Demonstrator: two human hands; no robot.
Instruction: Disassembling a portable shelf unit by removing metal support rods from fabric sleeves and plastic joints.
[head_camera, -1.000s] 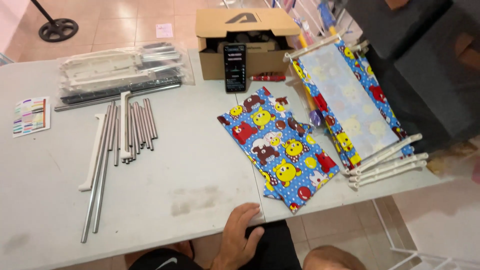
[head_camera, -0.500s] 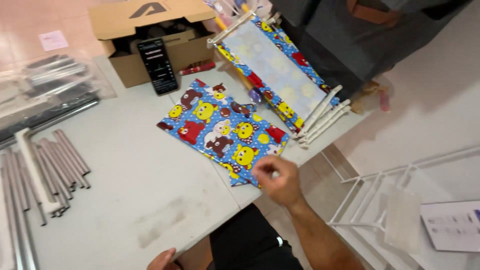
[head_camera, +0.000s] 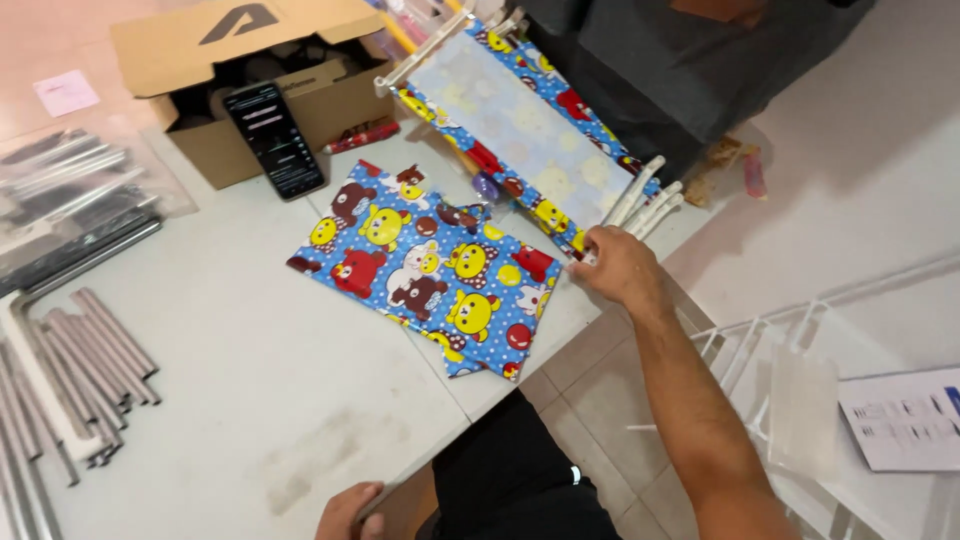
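Rods (head_camera: 640, 205) at the table's (head_camera: 250, 400) right edge are being grasped by the right hand (head_camera: 618, 266); the cloth (head_camera: 430, 265) risks being dragged off. The left hand (head_camera: 345, 510) is gripping the near edge.

The folded fabric sheet (head_camera: 430, 265) is bright blue with small white dots, printed with cartoon bears in yellow, red, brown and white. The fabric panel (head_camera: 520, 130) stretched between white tubes (head_camera: 640, 205) shows the same blue cartoon print along its edges, with a yellow trim, while its middle is a pale, washed-out blue with faint yellowish shapes. The table (head_camera: 250, 400) is light grey. The metal rods (head_camera: 90, 360) are dull silver-grey. The cardboard box (head_camera: 240, 70) is plain tan with a dark mark on its flap, and the phone (head_camera: 275, 140) leaning on it is black.
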